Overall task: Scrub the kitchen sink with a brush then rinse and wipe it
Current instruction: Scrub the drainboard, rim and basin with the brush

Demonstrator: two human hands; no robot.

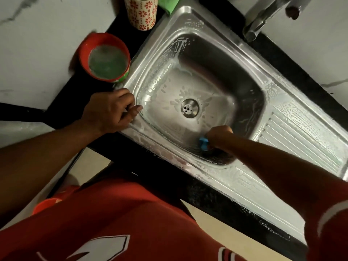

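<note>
The steel sink (188,17) fills the middle of the view, its basin streaked with soapy foam around the drain (189,107). My right hand (218,135) is down in the basin by the near wall and grips a blue brush (203,143), whose dark bristles press against the steel. My left hand (111,110) rests on the sink's left rim with the fingers curled over the edge. The tap (263,17) hangs over the far right corner; no water runs from it.
A red bowl (82,51) of greenish soapy liquid stands on the dark counter left of the sink. Behind it stands a floral patterned cup (141,14), with a green cloth (168,4) beside it. The foamy ribbed drainboard (293,132) lies to the right.
</note>
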